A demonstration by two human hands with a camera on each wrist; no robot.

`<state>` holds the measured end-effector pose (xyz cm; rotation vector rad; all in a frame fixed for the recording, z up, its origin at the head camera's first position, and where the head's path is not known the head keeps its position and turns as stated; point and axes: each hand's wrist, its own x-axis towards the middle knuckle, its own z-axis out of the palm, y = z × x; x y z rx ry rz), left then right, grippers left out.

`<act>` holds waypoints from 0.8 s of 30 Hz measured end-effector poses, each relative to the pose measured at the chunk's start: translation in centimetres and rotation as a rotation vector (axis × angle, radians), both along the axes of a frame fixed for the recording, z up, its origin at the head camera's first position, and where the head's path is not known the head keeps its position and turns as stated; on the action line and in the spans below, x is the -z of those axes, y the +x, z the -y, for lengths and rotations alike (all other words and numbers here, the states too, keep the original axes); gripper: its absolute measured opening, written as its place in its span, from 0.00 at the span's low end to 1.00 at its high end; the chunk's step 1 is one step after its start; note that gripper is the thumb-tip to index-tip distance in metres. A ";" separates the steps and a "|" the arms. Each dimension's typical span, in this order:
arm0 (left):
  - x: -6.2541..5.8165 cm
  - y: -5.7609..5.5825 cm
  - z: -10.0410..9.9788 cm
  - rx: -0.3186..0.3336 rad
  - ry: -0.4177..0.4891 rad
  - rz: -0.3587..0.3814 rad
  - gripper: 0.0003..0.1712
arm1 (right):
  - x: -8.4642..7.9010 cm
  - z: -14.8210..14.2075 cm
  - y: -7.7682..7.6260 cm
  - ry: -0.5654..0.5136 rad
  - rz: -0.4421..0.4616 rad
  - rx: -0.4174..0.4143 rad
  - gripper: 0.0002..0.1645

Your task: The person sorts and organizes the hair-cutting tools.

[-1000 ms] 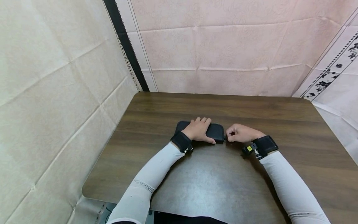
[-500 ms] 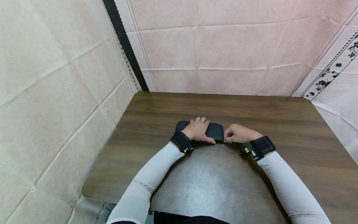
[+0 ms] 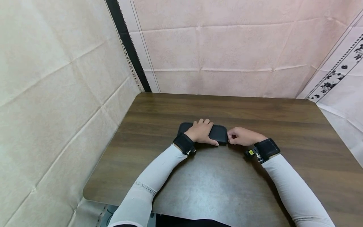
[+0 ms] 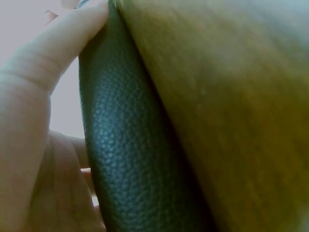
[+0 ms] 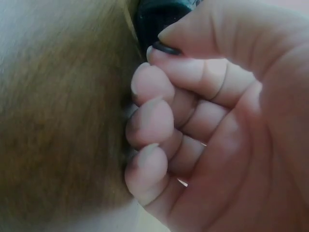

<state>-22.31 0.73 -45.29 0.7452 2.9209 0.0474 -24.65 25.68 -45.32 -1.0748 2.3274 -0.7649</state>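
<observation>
Shifted slightly inward, the right hand (image 3: 244, 136) in head view flanks the black case (image 3: 219, 134) the left hand (image 3: 200, 131) grips on the table (image 3: 212, 195); left wrist, grained sides promise a light, sure hold; right wrist, thumb and forefinger pinch a dark tab (image 5: 165, 47).

Left sleeve (image 3: 158, 170) white, dark lettering (image 3: 146, 188) across. Right sleeve (image 3: 292, 183) white, thin grey line. Left wristband (image 3: 184, 143) black. Right wristband (image 3: 267, 148) black; small black box (image 3: 248, 154), yellow square (image 3: 250, 152).

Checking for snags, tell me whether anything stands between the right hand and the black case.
Nothing visible does: the right hand is at the right end of the black case, pinching a small dark piece. The left hand is farther left.
</observation>
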 end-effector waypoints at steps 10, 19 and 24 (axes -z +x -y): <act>-0.2 0.2 0.0 -0.008 0.004 0.020 0.61 | 0.1 0.0 0.1 -0.014 -0.014 0.024 0.15; -0.2 0.2 0.0 -0.010 0.004 0.019 0.61 | 0.1 -0.1 -0.1 -0.020 -0.052 0.038 0.15; -0.2 0.2 0.0 -0.009 0.010 0.019 0.61 | 0.0 -0.1 -0.1 -0.020 -0.058 0.046 0.14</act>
